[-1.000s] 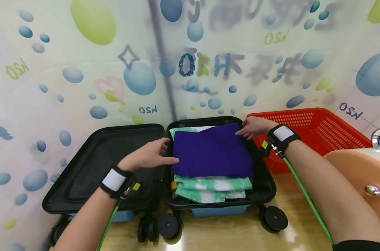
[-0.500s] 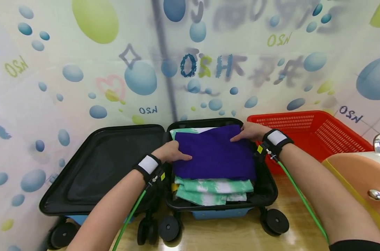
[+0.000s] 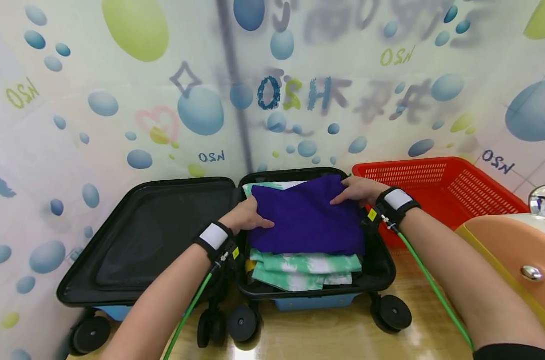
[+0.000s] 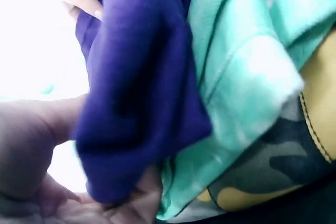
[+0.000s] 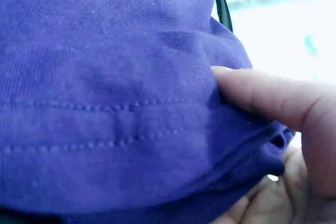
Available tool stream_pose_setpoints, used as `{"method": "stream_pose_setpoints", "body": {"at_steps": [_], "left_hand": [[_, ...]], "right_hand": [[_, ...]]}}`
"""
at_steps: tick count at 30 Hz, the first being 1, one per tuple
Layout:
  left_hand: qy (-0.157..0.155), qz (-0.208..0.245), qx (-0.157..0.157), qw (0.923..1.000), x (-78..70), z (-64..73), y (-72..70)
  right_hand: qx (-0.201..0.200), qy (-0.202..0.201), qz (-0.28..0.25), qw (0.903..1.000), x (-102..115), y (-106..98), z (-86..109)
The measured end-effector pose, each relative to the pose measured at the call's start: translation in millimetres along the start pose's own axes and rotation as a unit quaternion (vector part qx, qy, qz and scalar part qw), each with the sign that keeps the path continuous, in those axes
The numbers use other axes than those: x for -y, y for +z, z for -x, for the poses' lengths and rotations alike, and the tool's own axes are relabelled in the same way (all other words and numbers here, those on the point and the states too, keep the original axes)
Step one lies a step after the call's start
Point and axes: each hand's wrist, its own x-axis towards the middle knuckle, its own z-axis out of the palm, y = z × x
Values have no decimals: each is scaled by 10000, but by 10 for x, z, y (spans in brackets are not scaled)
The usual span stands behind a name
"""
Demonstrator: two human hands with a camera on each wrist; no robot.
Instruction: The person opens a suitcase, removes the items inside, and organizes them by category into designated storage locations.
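Observation:
A folded purple garment point(image 3: 306, 220) lies on top of a stack in the right half of an open suitcase point(image 3: 380, 270). Below it, green-and-white tie-dye cloth point(image 3: 295, 282) sticks out at the front. My left hand point(image 3: 246, 215) grips the garment's left edge, thumb on top and fingers under it, as the left wrist view shows. At the right edge my right hand point(image 3: 360, 191) pinches the cloth between thumb point(image 5: 262, 93) and fingers; a double-stitched hem runs beside the thumb. Camouflage cloth point(image 4: 273, 156) with yellow parts sits under the tie-dye in the left wrist view.
The suitcase's other half point(image 3: 155, 240) lies open at the left. A red plastic basket point(image 3: 403, 172) stands at the right, behind an orange basin point(image 3: 515, 245) with a metal tap. A patterned curtain point(image 3: 164, 90) hangs behind; the floor point(image 3: 317, 335) looks wooden.
My left hand has moved right from beside the purple garment and taken hold of its left edge. The right hand has come slightly lower and now pinches the right edge.

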Motion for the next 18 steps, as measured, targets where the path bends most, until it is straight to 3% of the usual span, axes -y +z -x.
{"method": "stream_pose_setpoints", "body": {"at_steps": [10, 15, 18], "left_hand": [[294, 589, 5, 9978, 44, 43, -1], [352, 1257, -25, 9914, -13, 105, -78], [501, 1514, -131, 9871, -92, 147, -131]], "right_hand": [[-138, -458, -624, 9969, -210, -17, 68], [-127, -741, -1245, 9894, -206, -153, 173], [-208, -768, -1340, 9878, -132, -270, 269]]}}
